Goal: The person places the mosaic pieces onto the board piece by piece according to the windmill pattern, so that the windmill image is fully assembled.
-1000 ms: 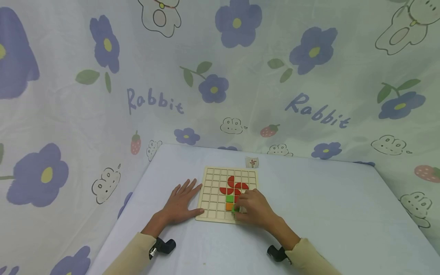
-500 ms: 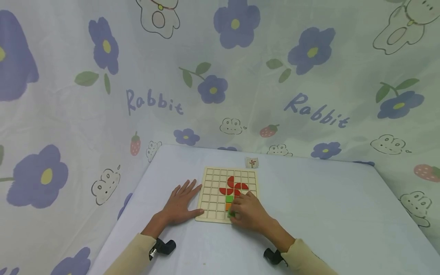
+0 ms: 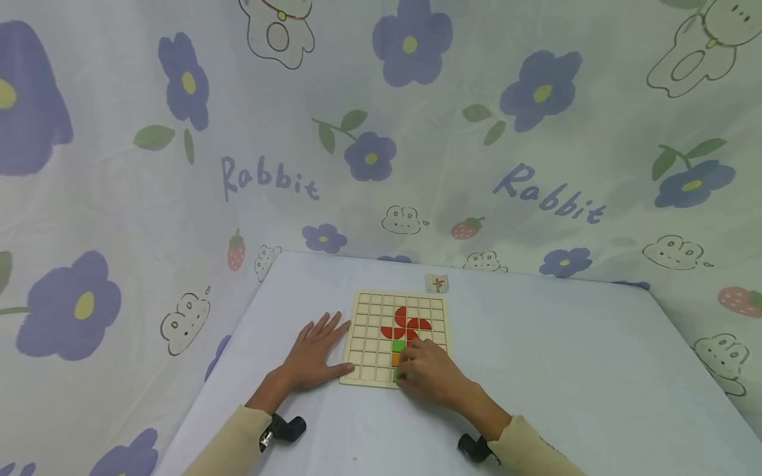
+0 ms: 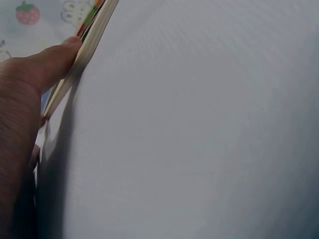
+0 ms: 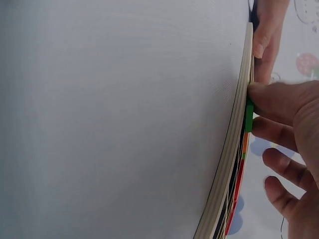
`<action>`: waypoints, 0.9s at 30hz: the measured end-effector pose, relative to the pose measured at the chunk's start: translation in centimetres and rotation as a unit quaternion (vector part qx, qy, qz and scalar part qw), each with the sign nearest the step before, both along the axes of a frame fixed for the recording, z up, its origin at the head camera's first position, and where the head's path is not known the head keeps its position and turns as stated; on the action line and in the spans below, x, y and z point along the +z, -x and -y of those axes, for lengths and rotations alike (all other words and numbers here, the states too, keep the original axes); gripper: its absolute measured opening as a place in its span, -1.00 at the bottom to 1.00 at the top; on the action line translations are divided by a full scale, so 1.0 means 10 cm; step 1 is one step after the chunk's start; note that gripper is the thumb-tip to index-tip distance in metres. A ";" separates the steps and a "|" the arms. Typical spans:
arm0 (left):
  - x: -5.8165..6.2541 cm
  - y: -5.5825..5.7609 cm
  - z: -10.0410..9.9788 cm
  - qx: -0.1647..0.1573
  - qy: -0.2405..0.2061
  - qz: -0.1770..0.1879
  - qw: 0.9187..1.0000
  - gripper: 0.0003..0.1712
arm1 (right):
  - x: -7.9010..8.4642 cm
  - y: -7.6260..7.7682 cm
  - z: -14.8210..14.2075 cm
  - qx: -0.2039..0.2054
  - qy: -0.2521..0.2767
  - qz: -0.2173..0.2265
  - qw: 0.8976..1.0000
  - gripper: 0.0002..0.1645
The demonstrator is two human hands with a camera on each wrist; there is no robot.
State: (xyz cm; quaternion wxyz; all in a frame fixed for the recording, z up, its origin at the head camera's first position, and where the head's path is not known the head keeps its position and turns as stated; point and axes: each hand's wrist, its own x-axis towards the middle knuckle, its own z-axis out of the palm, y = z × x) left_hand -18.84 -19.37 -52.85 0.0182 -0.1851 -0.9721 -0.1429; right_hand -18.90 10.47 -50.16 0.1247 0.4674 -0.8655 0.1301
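Note:
A wooden grid board (image 3: 369, 330) lies on the white table. My left hand (image 3: 312, 354) rests flat at its left side, fingers spread, the thumb on the board's edge. Between thumb and forefinger, my right hand (image 3: 431, 373) pinches a green square tile (image 5: 249, 115) at the board's near row; in the right wrist view it stands a little above the rim. Just beyond it sit an orange tile (image 3: 395, 359) and another green tile (image 3: 398, 346). Red curved pieces (image 3: 401, 317) form a pinwheel farther up, its lower right portion partly hidden by my right hand.
Behind the board's far right corner lies a small card (image 3: 437, 283) printed with a red pinwheel on a grid. A curtain (image 3: 381, 185) with flowers and rabbits hangs behind the table. Black wrist cameras (image 3: 474, 448) sit by both sleeves.
My right hand has moved slightly left and toward me, bringing the green tile to the near row below the orange one. My left hand has stayed in place.

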 end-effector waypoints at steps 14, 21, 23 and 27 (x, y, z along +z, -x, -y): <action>-0.04 -0.02 0.03 0.003 -0.004 -0.011 1.000 0.10 | 0.03 0.00 0.02 0.019 0.035 0.119 0.992 -0.91; -0.06 0.00 0.03 0.002 -0.001 -0.006 1.000 0.11 | 0.10 -0.03 0.10 0.010 0.016 0.115 0.993 -0.88; -0.05 0.01 0.04 0.001 -0.001 -0.004 1.000 0.11 | 0.10 -0.02 0.10 0.007 0.014 0.117 0.993 -0.88; -0.03 0.03 0.07 -0.005 0.000 0.006 1.000 0.12 | 0.07 -0.01 0.08 0.013 0.004 0.107 0.994 -0.89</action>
